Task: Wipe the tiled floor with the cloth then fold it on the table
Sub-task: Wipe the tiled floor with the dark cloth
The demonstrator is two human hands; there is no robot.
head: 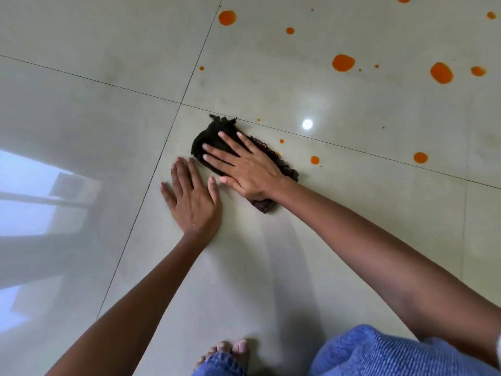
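Floor (298, 267): glossy pale tiles; glare blurs the left side.
Denim knee (379, 354): bottom right, cut off by the edge.
Cloth (208, 137): dark, bunched on the tile, mostly hidden under the right hand.
Right hand (244, 166): fingers straight, pressing the cloth, grasping nothing.
Left hand (193, 198): released, flat on the tile just beside the cloth.
Orange spots (343, 62): scattered beyond the cloth.

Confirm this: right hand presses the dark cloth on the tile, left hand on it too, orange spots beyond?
Wrong on the left hand: the head view shows it flat on bare tile beside the cloth. The right hand presses the cloth, orange spots beyond.
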